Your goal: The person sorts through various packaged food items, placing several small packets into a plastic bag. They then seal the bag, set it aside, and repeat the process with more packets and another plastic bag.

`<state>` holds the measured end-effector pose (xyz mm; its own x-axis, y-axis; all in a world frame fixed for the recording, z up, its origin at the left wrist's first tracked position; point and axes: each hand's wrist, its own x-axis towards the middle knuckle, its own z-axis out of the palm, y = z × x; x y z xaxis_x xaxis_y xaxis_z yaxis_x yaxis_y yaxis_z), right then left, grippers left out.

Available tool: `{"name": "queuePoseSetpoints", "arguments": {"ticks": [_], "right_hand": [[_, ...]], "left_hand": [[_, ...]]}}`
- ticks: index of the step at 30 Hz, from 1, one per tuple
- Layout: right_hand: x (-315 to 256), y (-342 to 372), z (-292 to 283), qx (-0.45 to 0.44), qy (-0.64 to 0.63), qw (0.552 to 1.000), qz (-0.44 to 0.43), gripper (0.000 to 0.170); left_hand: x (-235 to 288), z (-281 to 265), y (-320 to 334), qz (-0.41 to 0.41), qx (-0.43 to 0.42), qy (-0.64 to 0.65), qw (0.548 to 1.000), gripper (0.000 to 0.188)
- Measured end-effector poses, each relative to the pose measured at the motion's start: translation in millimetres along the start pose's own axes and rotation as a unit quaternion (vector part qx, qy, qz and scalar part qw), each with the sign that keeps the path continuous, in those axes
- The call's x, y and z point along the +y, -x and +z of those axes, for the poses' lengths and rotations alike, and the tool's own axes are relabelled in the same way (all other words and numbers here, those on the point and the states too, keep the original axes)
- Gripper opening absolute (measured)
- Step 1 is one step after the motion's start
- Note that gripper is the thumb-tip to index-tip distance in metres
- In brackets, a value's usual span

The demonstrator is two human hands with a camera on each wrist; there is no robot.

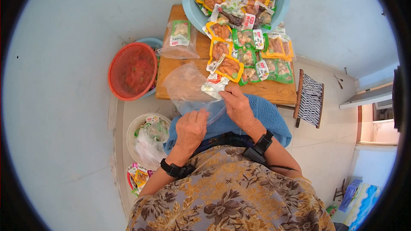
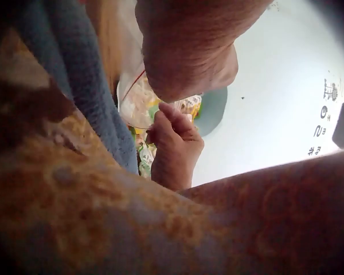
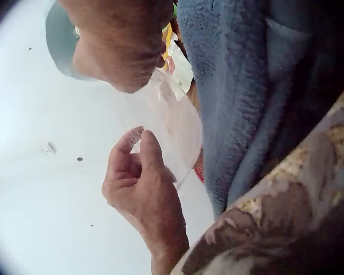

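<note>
A clear plastic bag [image 1: 186, 83] spreads between the two hands, over the table's front edge and a lap covered by a blue towel [image 1: 261, 113]. My left hand [image 1: 191, 129] pinches one side of its rim between thumb and forefinger, which shows plainly in the right wrist view, where the bag [image 3: 172, 112] is see-through. Opposite, the right hand [image 1: 240, 110] pinches the bag's other side, thumb and finger together. Right at its fingertips is a white food packet [image 1: 215, 85] with red print. Rows of sealed food packets [image 1: 229, 67], edged yellow or green, lie just beyond.
On the wooden table [image 1: 265, 92] stands a blue basin [image 1: 280, 0] heaped with packets. A filled clear bag [image 1: 182, 47] lies at the table's left. A red basket [image 1: 132, 72] and a white bucket [image 1: 132, 130] stand left; a folding stool [image 1: 310, 98] is at right.
</note>
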<state>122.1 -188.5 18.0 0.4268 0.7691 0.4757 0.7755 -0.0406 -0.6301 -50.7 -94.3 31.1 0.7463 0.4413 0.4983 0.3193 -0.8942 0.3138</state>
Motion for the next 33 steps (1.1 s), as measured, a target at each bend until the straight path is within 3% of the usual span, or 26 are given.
{"name": "queuePoseSetpoints", "arguments": {"ticks": [2,4,8,10,11,13,14,16,20,22,26,28,32,33], "right_hand": [[-1.8,-2.6,-3.1,-0.001,-0.033,0.999,-0.009,0.029],[-9.7,-9.3,-12.1,-0.062,-0.129,0.983,0.111,0.036],[21.7,-20.4,-17.0,-0.048,-0.161,0.968,0.184,0.039],[35.0,-33.9,-14.1,0.055,0.076,0.995,0.032,0.043],[36.3,-43.1,-14.3,0.056,0.076,0.995,0.035,0.043],[24.6,-69.9,-16.6,-0.034,0.180,0.981,-0.067,0.041],[27.3,-77.6,-12.0,-0.031,0.180,0.981,-0.065,0.041],[36.0,-88.2,-1.5,-0.101,0.268,0.945,-0.159,0.038],[49.7,-95.1,15.8,-0.175,0.332,0.916,-0.142,0.037],[46.3,-96.7,5.0,-0.218,0.407,0.879,-0.117,0.023],[63.3,-92.2,-1.3,-0.225,0.361,0.900,-0.096,0.018],[64.8,-92.7,-5.9,-0.102,0.329,0.929,-0.135,0.024],[44.2,-95.4,-33.7,-0.039,0.303,0.945,-0.119,0.025],[41.0,-95.4,-40.6,-0.023,0.293,0.951,-0.096,0.019]], "left_hand": [[-1.4,3.3,-0.9,-0.010,-0.001,-0.001,1.000,0.019],[-4.7,4.9,-4.1,-0.003,0.021,-0.013,1.000,0.024],[-4.1,1.4,-10.0,-0.018,0.006,-0.003,1.000,0.028],[-4.7,4.2,-6.8,-0.043,-0.009,0.018,0.999,0.027],[-5.1,5.7,-5.8,-0.042,-0.012,0.018,0.999,0.027],[-5.3,8.5,-5.5,-0.036,-0.009,0.025,0.999,0.027],[-4.7,8.9,-6.1,-0.033,-0.011,0.025,0.999,0.027],[-2.7,9.2,-6.9,-0.048,-0.023,0.013,0.999,0.027],[-3.9,7.1,-6.5,-0.058,-0.023,0.007,0.998,0.027],[-1.7,7.0,-8.5,-0.072,-0.041,0.039,0.996,0.026],[-0.8,11.3,-10.3,-0.087,-0.028,0.065,0.994,0.024],[2.8,9.1,-16.2,-0.109,-0.043,0.063,0.991,0.023],[-2.3,17.9,-15.8,-0.057,0.011,0.065,0.996,0.027],[-2.1,17.5,-16.2,-0.059,0.008,0.065,0.996,0.028]]}}
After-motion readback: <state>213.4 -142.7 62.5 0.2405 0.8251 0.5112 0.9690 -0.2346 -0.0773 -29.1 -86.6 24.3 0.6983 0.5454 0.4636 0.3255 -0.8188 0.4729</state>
